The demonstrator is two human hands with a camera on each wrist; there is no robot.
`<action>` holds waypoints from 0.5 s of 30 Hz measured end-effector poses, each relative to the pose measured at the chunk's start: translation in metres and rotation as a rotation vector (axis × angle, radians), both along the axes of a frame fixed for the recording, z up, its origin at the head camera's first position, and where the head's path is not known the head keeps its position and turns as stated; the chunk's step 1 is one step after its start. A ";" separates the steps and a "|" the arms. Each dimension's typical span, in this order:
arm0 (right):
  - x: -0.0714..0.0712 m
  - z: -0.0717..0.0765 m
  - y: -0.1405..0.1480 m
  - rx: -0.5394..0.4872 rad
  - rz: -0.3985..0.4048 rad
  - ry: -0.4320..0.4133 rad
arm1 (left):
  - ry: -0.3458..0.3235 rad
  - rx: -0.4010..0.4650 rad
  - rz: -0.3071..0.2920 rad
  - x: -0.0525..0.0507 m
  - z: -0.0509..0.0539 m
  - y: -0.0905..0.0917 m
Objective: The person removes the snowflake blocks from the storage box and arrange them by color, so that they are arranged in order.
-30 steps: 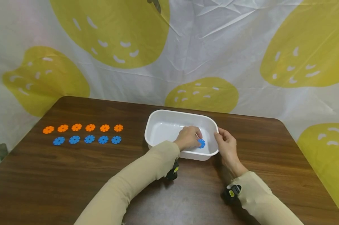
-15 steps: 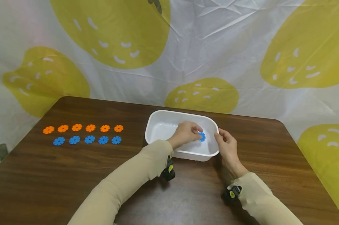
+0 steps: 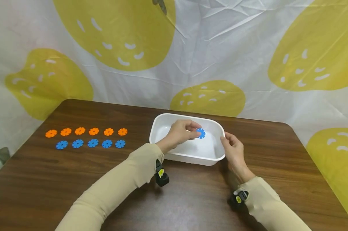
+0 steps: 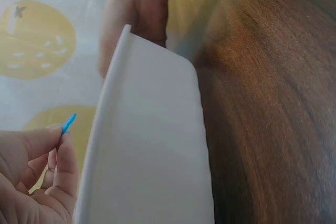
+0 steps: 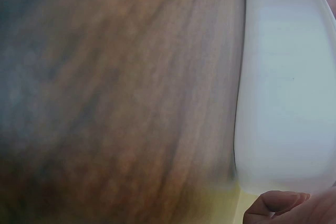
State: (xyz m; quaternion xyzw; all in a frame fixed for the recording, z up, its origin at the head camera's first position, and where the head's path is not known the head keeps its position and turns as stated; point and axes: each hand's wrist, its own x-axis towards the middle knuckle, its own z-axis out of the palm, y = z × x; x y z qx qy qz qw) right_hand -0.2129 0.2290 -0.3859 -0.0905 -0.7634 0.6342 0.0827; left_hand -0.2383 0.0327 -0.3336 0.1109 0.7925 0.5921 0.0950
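Between thumb and fingertips, my left hand (image 3: 179, 132) pinches a blue notched plastic disc (image 3: 201, 133) above the white basin (image 3: 191, 157). The left wrist view shows that disc (image 4: 68, 123) nearly edge-on, raised beside the rim. My right hand (image 3: 233, 150) holds the basin's right end by the rim, thumb on the near side. From the right wrist, the basin's outer wall (image 5: 289, 82) fills the right side, with part of the right hand (image 5: 283, 208) at its lower corner. The basin's floor shows white where my left hand does not cover it.
On the table's left lie a row of several orange discs (image 3: 94, 131) and, nearer, a row of several blue discs (image 3: 93, 143). The dark wooden table (image 3: 191, 199) backs onto a white curtain (image 3: 220, 57) with yellow fruit prints.
My left hand has lifted the blue disc from low in the basin and moved it up and leftward. The right hand stays on the rim.
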 end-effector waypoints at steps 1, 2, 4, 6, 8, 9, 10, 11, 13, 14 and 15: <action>0.000 0.000 0.000 -0.001 0.000 -0.001 | -0.002 0.004 0.004 0.000 0.001 -0.003; 0.000 0.000 0.000 0.000 0.000 0.001 | -0.002 0.008 0.008 0.001 0.002 -0.006; 0.000 0.000 0.000 -0.005 -0.001 0.007 | 0.000 0.007 0.019 0.002 0.004 -0.012; 0.000 -0.001 0.000 -0.009 -0.003 0.014 | -0.002 0.002 0.032 0.003 0.005 -0.018; 0.000 0.000 0.000 -0.013 -0.002 0.021 | -0.005 0.003 0.045 0.003 0.006 -0.025; 0.000 0.000 0.000 -0.016 -0.003 0.024 | -0.006 0.005 0.054 0.004 0.006 -0.029; 0.001 0.000 0.000 -0.016 -0.002 0.025 | -0.005 0.010 0.060 0.004 0.007 -0.033; 0.000 0.000 0.001 -0.017 -0.003 0.025 | -0.006 0.020 0.066 0.005 0.007 -0.037; 0.000 -0.001 0.001 -0.015 -0.003 0.025 | -0.003 0.040 0.079 0.005 0.007 -0.044; 0.000 -0.001 0.001 -0.014 -0.003 0.025 | 0.000 0.044 0.086 0.005 0.007 -0.048; 0.000 -0.001 0.001 -0.013 -0.004 0.023 | 0.003 0.046 0.093 0.005 0.006 -0.051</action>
